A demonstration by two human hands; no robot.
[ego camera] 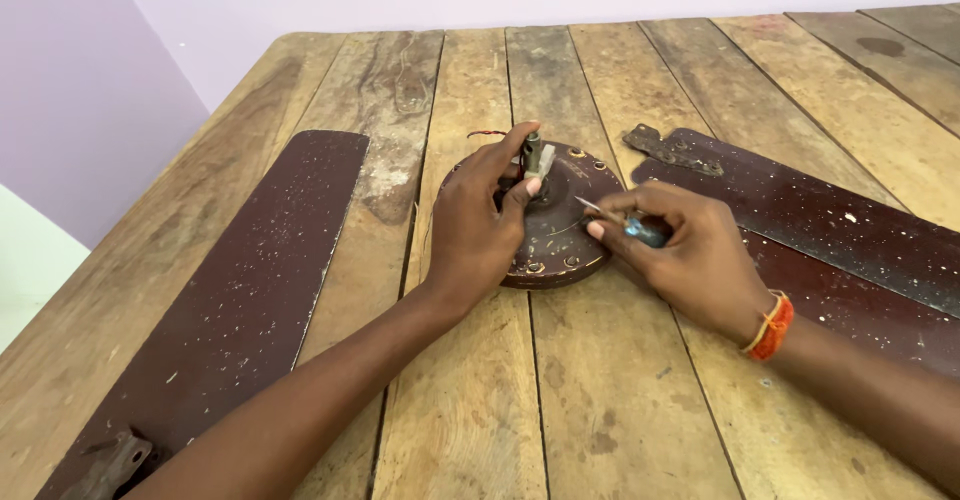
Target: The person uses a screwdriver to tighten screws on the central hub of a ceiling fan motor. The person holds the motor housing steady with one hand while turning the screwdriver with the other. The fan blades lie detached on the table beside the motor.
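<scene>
A round dark brown fan motor housing (565,235) lies flat on the wooden table (600,390), with a short metal shaft (533,152) standing up from its middle. My left hand (478,225) rests on the housing's left side, thumb and forefinger pinching the shaft. My right hand (685,255) holds a small screwdriver with a blue handle (640,228). Its thin metal tip (585,205) points left over the housing's top face, near the screw holes on the rim.
A long dark brown fan blade (250,300) lies at the left, its rusty bracket (110,465) near the front edge. Two more blades (830,220) lie at the right, one with a metal bracket (672,148). A lilac wall (90,90) stands beyond the table.
</scene>
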